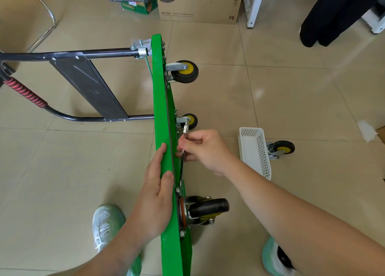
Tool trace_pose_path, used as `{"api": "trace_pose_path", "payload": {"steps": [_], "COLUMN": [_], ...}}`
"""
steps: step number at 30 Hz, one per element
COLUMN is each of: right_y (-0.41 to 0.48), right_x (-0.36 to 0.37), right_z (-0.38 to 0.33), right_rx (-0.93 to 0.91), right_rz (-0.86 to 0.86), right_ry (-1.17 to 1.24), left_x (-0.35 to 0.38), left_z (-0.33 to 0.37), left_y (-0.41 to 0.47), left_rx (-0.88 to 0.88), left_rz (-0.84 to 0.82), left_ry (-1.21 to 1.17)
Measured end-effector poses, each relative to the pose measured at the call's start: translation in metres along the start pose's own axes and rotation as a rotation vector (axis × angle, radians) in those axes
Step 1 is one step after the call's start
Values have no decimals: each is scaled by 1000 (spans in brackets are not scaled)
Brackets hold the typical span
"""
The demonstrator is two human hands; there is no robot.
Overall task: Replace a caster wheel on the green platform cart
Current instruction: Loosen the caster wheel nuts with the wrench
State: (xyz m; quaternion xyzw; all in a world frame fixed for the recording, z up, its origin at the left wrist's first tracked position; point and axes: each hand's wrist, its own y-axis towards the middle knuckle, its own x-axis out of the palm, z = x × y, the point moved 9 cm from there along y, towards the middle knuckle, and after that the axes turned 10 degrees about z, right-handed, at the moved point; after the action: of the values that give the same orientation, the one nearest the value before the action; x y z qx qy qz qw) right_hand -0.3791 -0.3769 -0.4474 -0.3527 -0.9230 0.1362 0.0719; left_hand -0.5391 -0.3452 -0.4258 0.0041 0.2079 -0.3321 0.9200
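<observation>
The green platform cart [161, 109] stands on its side edge, its underside facing right. My left hand [155, 194] grips the deck's upper edge and steadies it. My right hand [205, 148] is shut on a metal wrench [184, 150], whose head sits at the bracket of a small yellow-hubbed caster [190, 120] on the underside. A larger caster [185, 71] is mounted farther away. A black caster [205, 210] sits nearest me. A loose caster wheel [280, 149] lies on the floor to the right, behind the basket.
A white perforated basket [255, 150] lies on the tiled floor right of the cart. The cart's black folded handle [83, 83] stretches left. A cardboard box [200, 2], a crate and a person's dark trouser legs [333, 13] stand at the back. My shoes show below.
</observation>
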Motion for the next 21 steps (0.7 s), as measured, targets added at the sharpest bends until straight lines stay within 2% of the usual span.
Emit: {"api": "trace_pose_path", "payload": {"steps": [12, 21], "right_y": [32, 41], "right_x": [3, 16], "right_z": [57, 72], "right_rx": [292, 461], "right_rz": [-41, -74], "right_ry": [55, 36], "left_x": [1, 0], "left_z": [1, 1], "left_y": [0, 1], "left_rx": [9, 15], "left_rz": [5, 12], "left_ry": [-4, -30]}}
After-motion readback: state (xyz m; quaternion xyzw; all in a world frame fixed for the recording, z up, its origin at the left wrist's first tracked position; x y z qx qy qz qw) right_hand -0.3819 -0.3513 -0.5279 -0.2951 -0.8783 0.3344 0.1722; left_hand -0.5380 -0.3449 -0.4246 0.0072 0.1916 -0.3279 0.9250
